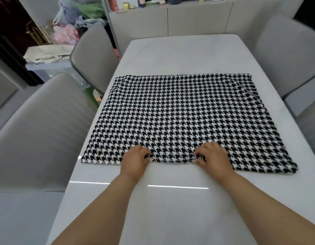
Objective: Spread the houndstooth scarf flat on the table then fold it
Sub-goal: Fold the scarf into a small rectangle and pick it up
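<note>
- Houndstooth scarf point(185, 119) is spread mid-table point(179, 218), its left side at the table's left edge.
- Near hem is pinched by left hand point(136, 159) and right hand point(213, 157).
- Risk: uneven lift could skew the fold; far corners may drag.

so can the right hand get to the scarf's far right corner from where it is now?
Probably yes, with a long stretch. The right hand grips the near edge of the scarf; the far right corner lies flat, with nothing on the table in between. It must let go first.
</note>
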Action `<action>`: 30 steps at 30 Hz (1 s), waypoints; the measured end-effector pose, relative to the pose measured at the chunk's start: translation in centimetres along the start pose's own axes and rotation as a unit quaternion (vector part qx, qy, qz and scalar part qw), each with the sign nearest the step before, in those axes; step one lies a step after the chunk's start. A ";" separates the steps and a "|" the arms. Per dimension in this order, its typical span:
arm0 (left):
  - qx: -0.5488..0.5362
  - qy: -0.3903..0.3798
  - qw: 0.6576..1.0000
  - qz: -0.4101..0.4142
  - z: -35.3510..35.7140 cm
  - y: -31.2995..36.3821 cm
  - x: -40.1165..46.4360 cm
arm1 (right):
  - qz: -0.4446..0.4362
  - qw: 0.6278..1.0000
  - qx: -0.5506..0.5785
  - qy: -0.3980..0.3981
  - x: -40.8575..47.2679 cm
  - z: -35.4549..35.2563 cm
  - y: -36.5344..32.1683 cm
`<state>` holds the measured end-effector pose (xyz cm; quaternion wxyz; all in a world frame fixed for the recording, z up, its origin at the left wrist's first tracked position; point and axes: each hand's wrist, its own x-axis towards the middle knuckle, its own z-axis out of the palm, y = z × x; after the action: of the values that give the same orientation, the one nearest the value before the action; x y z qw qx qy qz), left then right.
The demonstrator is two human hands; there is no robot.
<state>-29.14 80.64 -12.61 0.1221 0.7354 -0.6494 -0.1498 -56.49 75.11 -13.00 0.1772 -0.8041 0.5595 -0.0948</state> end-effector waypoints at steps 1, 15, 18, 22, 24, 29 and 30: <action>-0.001 -0.016 1.000 0.005 -0.1 0.1 0.2 | 0.005 1.000 0.008 -0.015 0.0 -0.2 -0.1; 0.020 -0.217 0.972 0.084 -2.1 1.1 -13.0 | 0.078 0.980 0.049 -0.177 -14.7 -1.7 -4.2; 0.019 -0.341 0.936 0.086 -3.3 1.4 -13.8 | 0.080 0.952 0.066 -0.289 -16.7 -2.3 -5.1; -0.038 -0.440 0.895 0.062 -4.3 3.4 -12.5 | 0.134 0.921 0.182 -0.317 -16.6 -4.4 -4.3; -0.063 -0.406 0.910 0.055 -4.2 5.4 -11.1 | 0.169 0.938 0.214 -0.212 -15.5 -5.9 -2.9; -0.071 -0.336 0.935 0.086 -2.4 12.4 -5.9 | 0.272 0.941 0.199 0.039 -9.6 -9.5 4.2; -0.069 -0.327 0.938 0.092 -1.8 13.9 -4.7 | 0.293 0.933 0.197 0.067 -8.4 -9.8 6.1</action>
<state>-41.76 83.55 -5.42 -0.0337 0.5726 -0.7065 -0.4145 -68.20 79.31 -5.98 0.3143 -0.5450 0.7509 -0.2009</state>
